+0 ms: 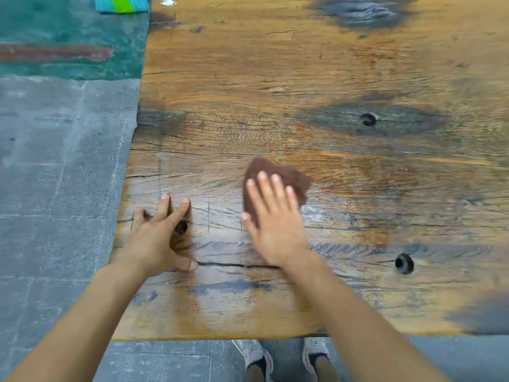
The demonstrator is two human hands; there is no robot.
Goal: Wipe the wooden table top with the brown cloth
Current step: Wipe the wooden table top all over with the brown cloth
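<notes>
Head view, brown cloth (pixel 292 177), peak pointing away

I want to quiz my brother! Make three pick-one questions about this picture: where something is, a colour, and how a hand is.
1. Where is the cloth?
A on the floor
B under the right hand
C on a shoe

2. What colour is the cloth?
A white
B blue
C brown

3. How are the right hand's fingers?
A straight, flat on the cloth
B curled in a fist
C pointing up in the air

Answers:
1 B, the hand covers the cloth's near part.
2 C, dark brown shows past the fingertips.
3 A, all the fingers lie stretched on it.
</notes>
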